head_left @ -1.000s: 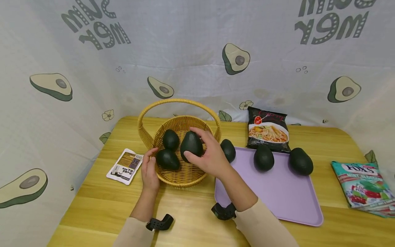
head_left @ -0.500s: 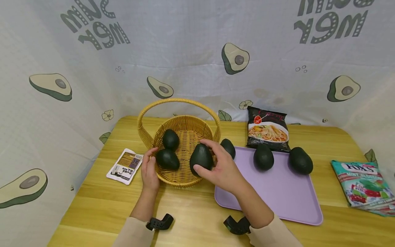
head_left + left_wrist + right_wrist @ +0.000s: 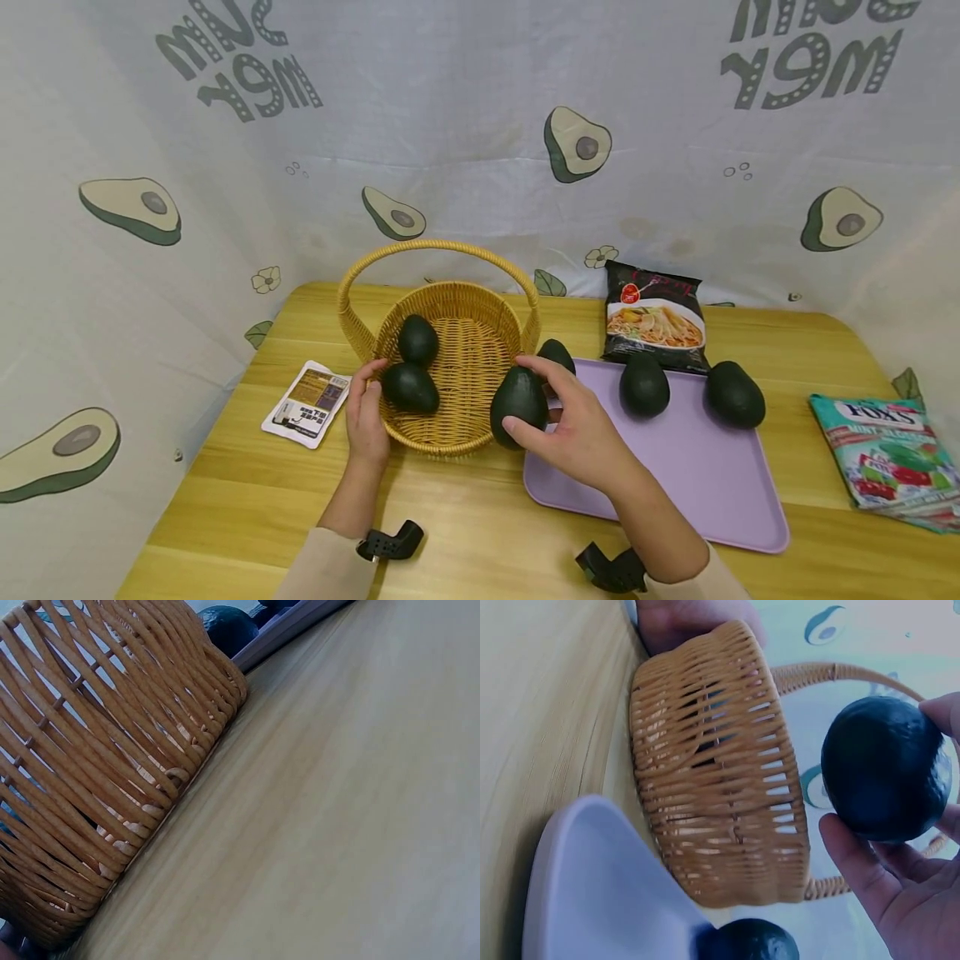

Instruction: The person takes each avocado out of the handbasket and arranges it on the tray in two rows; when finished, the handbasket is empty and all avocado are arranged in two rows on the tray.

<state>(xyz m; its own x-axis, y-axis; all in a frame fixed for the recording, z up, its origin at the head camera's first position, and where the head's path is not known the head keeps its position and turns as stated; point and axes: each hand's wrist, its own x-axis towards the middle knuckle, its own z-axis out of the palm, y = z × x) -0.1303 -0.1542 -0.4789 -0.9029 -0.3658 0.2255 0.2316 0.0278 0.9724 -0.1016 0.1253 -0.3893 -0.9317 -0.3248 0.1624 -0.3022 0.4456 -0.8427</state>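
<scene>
Holding the avocado (image 3: 518,405) by your right hand's (image 3: 577,433) curled fingers (image 3: 537,365) alone above the basket (image 3: 450,437) rim, you risk it slipping onto the worktop (image 3: 465,517).

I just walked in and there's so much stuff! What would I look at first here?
Probably the dark avocado that the right hand holds in its fingers, just beside the woven basket. The left hand grips the basket's rim, and two more avocados lie inside. Three others sit on the purple tray to the right.
</scene>
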